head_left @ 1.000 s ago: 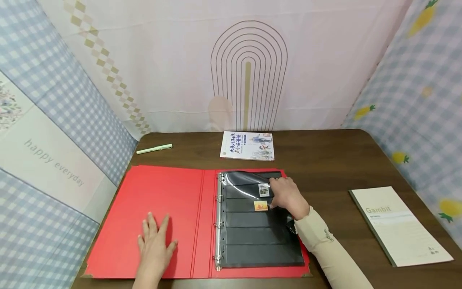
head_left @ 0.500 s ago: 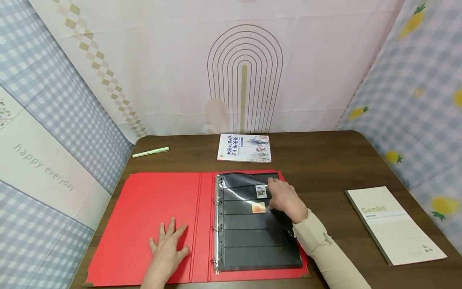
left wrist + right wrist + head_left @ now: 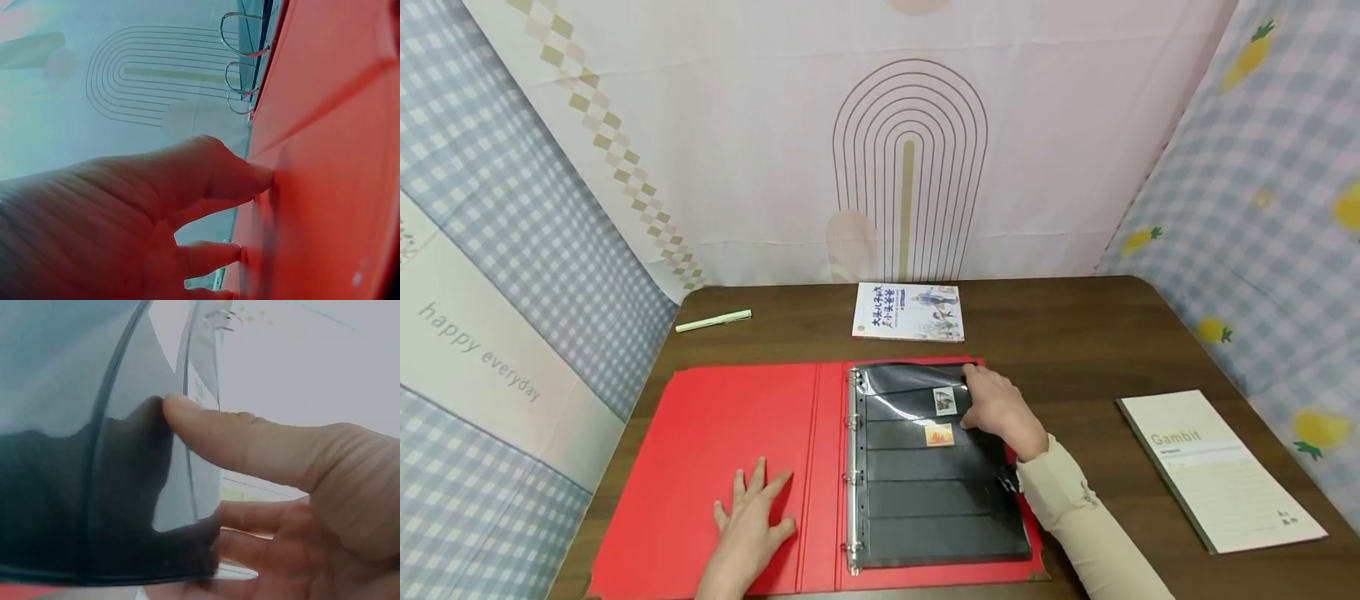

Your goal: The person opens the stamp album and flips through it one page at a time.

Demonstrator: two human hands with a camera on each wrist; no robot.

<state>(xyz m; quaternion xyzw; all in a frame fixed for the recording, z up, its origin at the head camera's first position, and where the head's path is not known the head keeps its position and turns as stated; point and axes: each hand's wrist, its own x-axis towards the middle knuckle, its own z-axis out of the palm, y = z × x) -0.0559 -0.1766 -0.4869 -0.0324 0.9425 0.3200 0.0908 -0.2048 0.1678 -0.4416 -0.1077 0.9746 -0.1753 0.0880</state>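
A red ring binder [image 3: 722, 417] lies spread flat on the table, with a black stamp page [image 3: 932, 500] on its metal rings [image 3: 852, 477]. Two stamps show in the page's upper strips: a pale one [image 3: 945, 401] and an orange-yellow one [image 3: 938, 435]. My left hand [image 3: 748, 529] rests with spread fingers on the bare inner cover; its thumb [image 3: 240, 178] touches the red surface. At the page's upper right edge, my right hand [image 3: 1003, 412] holds the sheet, its thumb [image 3: 200, 428] on the face and the other fingers [image 3: 262, 544] at the edge, partly hidden behind it.
A white picture book [image 3: 907, 312] lies behind the binder. A pale green pen [image 3: 713, 321] is at the back left. To the right sits a cream notebook [image 3: 1221, 471] marked "Gambit". Printed cloth [image 3: 760, 150] hangs around the brown table [image 3: 1060, 333].
My left hand has shifted right across the red cover, towards the spine. The right hand keeps its place at the page edge. The head view has tilted slightly.
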